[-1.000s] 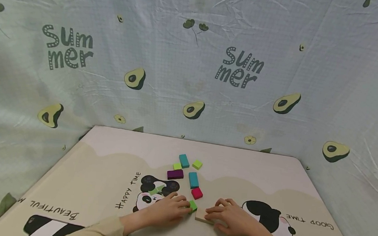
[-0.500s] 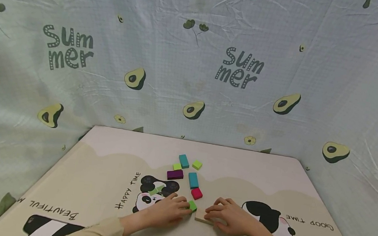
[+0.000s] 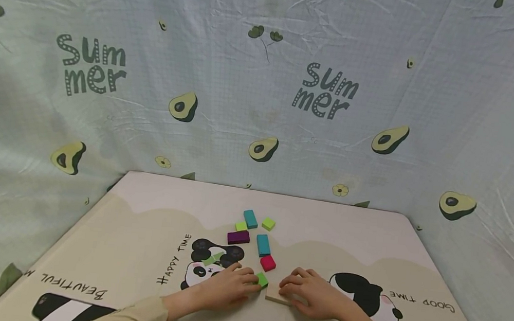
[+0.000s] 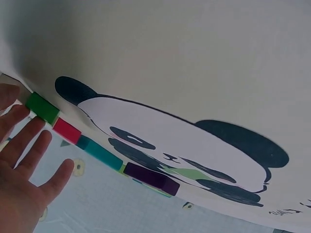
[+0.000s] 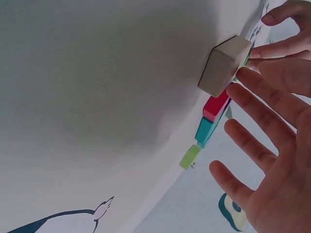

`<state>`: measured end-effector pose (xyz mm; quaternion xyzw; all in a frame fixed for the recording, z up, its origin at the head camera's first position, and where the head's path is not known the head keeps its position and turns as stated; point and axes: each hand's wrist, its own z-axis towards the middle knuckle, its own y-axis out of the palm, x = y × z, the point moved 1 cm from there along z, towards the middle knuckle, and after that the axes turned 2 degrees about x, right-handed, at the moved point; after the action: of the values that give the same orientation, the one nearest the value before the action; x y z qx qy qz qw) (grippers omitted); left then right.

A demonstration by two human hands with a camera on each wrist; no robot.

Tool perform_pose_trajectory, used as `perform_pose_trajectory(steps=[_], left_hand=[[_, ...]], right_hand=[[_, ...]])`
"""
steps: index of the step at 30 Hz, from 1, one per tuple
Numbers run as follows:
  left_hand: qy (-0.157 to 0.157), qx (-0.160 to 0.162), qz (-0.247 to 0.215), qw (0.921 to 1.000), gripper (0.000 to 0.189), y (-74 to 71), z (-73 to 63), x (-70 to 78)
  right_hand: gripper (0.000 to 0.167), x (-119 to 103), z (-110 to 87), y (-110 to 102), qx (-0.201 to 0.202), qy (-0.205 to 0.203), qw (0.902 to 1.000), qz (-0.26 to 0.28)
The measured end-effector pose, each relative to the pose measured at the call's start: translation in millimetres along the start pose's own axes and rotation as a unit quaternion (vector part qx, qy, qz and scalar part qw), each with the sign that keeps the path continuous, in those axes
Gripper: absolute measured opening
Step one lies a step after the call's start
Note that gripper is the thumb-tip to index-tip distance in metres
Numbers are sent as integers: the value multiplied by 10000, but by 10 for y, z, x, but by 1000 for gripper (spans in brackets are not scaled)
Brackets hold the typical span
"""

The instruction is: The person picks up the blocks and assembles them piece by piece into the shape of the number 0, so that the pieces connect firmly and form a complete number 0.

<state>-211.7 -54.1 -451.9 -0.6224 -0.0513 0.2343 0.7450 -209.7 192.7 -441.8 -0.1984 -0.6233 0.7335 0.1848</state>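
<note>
In the head view, my left hand (image 3: pixel 230 287) rests on the table, fingertips at a bright green block (image 3: pixel 262 280). The left wrist view shows its fingers fairly straight and spread, touching or nearly touching that green block (image 4: pixel 43 108). My right hand (image 3: pixel 316 295) lies over a plain wooden block (image 3: pixel 274 293), fingertips on its top and thumb lower down. Seen from the right wrist, the right hand's fingers (image 5: pixel 260 114) extend loosely beside the wooden block (image 5: pixel 223 68); its far side is hidden. A red block (image 3: pixel 268 263) sits just beyond the green one.
Further back lie a teal block (image 3: pixel 263 245), a purple block (image 3: pixel 238 238), a second teal block (image 3: pixel 250 219) and two lime blocks, one left (image 3: pixel 241 226), one right (image 3: pixel 268 224). Panda prints mark the table cover (image 3: pixel 334 225). A printed curtain (image 3: pixel 228 75) stands behind the table.
</note>
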Motion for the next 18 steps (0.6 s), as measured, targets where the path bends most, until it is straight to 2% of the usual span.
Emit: perform_pose_trajectory(steps=[14,18], left_hand=[[-126,-257,-63,9996,35,-14,-4,12],[-122,-232,6,9997,35,-14,-10,18]], right_hand=[[29,143,129,-36,133,257,9995,-143],[29,168,159,-21,98,373,9992,-143]])
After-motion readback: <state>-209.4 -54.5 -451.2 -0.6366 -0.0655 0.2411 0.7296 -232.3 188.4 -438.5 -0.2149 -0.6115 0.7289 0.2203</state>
